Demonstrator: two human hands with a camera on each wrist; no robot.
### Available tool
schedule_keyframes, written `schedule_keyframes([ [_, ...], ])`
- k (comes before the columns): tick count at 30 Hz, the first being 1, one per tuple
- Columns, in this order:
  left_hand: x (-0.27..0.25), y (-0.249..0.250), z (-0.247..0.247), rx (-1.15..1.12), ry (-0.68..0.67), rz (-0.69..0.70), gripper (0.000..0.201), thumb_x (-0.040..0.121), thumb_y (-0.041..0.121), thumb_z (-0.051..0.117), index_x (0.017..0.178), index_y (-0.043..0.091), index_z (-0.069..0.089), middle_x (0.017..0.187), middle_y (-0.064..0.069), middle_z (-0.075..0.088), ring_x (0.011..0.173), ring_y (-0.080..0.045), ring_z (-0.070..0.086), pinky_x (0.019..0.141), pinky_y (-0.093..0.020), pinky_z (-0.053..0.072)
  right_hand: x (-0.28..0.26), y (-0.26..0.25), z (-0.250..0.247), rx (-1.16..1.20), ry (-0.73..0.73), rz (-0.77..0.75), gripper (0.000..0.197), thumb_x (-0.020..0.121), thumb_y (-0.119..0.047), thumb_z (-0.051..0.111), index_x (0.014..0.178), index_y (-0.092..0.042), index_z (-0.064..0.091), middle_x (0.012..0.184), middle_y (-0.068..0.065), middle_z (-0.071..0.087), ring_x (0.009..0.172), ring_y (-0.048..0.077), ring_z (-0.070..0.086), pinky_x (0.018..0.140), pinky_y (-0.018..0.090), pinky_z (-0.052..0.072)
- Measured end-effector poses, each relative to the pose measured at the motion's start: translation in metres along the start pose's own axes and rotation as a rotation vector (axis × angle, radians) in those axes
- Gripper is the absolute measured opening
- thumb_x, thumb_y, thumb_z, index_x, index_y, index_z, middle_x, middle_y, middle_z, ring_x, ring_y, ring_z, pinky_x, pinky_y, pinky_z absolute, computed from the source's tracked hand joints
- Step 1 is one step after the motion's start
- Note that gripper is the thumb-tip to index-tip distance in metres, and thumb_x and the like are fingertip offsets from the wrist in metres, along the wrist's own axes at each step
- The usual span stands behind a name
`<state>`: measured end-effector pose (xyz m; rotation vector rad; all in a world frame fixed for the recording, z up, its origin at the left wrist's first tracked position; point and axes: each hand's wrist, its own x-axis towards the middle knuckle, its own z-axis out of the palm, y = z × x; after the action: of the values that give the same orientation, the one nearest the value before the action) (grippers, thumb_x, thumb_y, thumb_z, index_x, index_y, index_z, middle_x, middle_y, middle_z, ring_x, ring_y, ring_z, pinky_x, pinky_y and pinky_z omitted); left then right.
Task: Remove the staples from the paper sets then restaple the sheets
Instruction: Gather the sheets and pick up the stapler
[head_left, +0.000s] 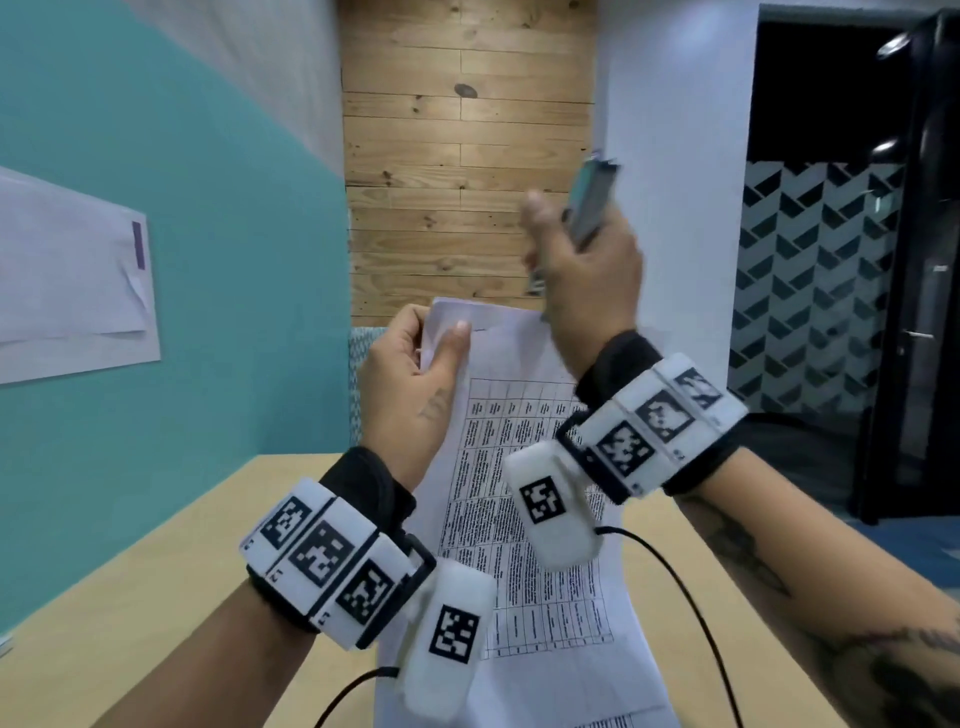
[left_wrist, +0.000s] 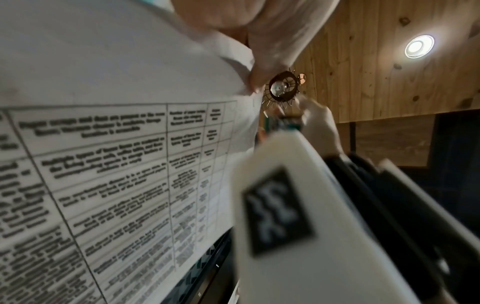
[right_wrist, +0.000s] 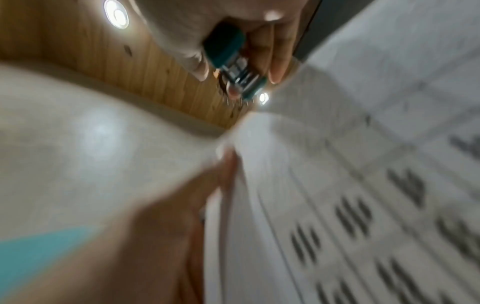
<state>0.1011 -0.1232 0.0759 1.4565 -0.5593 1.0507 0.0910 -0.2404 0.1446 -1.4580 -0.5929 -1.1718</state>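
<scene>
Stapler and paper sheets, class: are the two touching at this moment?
Apart. In the head view the stapler, gripped in the right hand, is raised above the top edge of the paper sheets, which the left hand pinches; wooden wall shows between them.

Head looks down; blurred wrist views upward, perhaps.

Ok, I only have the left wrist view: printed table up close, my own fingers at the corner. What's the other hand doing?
Observer: The right hand is raised above the paper set, gripping a teal stapler.
Operator: Is the stapler on the paper?
Observer: No, it's clear of the sheets, metal end pointing up.
Operator: Are the sheets on the table?
Observer: No, the left hand holds them up above the table, thumb on the top corner.
</scene>
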Motion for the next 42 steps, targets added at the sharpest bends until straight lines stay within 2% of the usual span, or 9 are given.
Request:
schedule_keyframes([
  [4,0.013,-0.005,-0.017,-0.212,-0.063,-0.192,0.010,0.089,0.021,0.058,0.085,0.015,0.051,0.090,-0.012,0.061,0.080,-0.022,0.058,0.077,-0.041,0.051,0.001,0.015,-0.044,0.126,0.171,0.097,0.022,0.088,-0.033,0.056,0.072,-0.028,0.042,0.085,0.000,0.050,0.077,0.010,0.050,0.068,0.030,0.048],
  [7,0.021,-0.007,-0.029,-0.334,-0.059,-0.270,0.009,0.091,0.012,0.055,0.086,0.018,0.049,0.091,-0.009,0.064,0.074,-0.016,0.063,0.076,-0.035,0.053,-0.022,0.051,-0.065,0.068,0.032,0.288,0.017,0.086,-0.035,0.057,0.082,-0.033,0.041,0.110,0.006,0.044,0.097,0.020,0.046,0.080,0.035,0.043],
  [11,0.030,-0.009,-0.041,-0.451,-0.047,-0.331,0.010,0.091,0.006,0.049,0.093,0.015,0.047,0.074,0.000,0.072,0.062,-0.012,0.068,0.059,-0.028,0.057,-0.055,0.086,-0.072,0.182,-0.368,0.640,0.017,0.094,-0.019,0.051,0.097,-0.034,0.043,0.099,-0.009,0.053,0.085,0.001,0.052,0.070,0.021,0.042],
  [16,0.040,-0.011,-0.052,-0.423,0.032,-0.398,0.012,0.091,0.006,0.052,0.094,0.017,0.048,0.067,0.004,0.072,0.058,-0.009,0.067,0.055,-0.025,0.057,-0.065,0.103,-0.062,0.221,-0.544,0.922,0.011,0.092,-0.009,0.054,0.083,-0.010,0.061,0.075,0.003,0.064,0.057,0.010,0.061,0.049,0.018,0.046],
  [24,0.041,-0.026,-0.092,-0.041,-0.135,-0.658,0.006,0.086,0.003,0.056,0.085,0.008,0.060,0.059,0.000,0.070,0.050,-0.008,0.066,0.045,-0.019,0.053,-0.072,0.088,-0.030,0.131,-0.536,1.004,0.038,0.092,-0.012,0.056,0.121,0.012,0.053,0.131,0.029,0.049,0.117,0.042,0.051,0.098,0.041,0.043],
  [27,0.045,-0.038,-0.121,0.141,-0.141,-0.754,0.011,0.088,0.000,0.052,0.080,0.006,0.059,0.059,-0.001,0.070,0.043,-0.008,0.063,0.041,-0.019,0.051,-0.079,0.088,-0.033,0.034,-0.762,0.983,0.014,0.092,-0.014,0.055,0.085,-0.002,0.057,0.088,0.020,0.058,0.083,0.029,0.057,0.066,0.032,0.048],
  [33,0.028,-0.091,-0.203,0.687,-0.355,-1.091,0.018,0.087,0.006,0.058,0.090,-0.012,0.059,0.062,-0.018,0.066,0.051,-0.026,0.060,0.053,-0.028,0.048,-0.096,0.107,-0.072,-0.735,-1.422,0.759,0.021,0.092,-0.018,0.053,0.083,0.000,0.061,0.072,0.006,0.064,0.039,0.005,0.048,0.038,0.015,0.038],
  [37,-0.006,-0.136,-0.237,1.024,-0.483,-1.101,0.014,0.081,0.004,0.068,0.088,-0.007,0.064,0.085,-0.021,0.066,0.073,-0.028,0.057,0.064,-0.029,0.040,-0.125,0.123,-0.083,-1.156,-1.641,0.520,0.022,0.092,-0.018,0.050,0.070,-0.012,0.051,0.066,0.000,0.054,0.050,0.010,0.047,0.050,0.020,0.038],
  [42,-0.034,-0.169,-0.254,1.303,-0.577,-1.172,0.067,0.072,0.038,0.076,0.119,-0.004,0.056,0.125,-0.019,0.057,0.113,-0.029,0.056,0.092,-0.029,0.043,-0.143,0.125,-0.106,-1.301,-1.695,0.386,0.010,0.091,-0.018,0.040,0.084,-0.018,0.046,0.076,-0.004,0.046,0.078,0.020,0.047,0.054,0.021,0.033],
])
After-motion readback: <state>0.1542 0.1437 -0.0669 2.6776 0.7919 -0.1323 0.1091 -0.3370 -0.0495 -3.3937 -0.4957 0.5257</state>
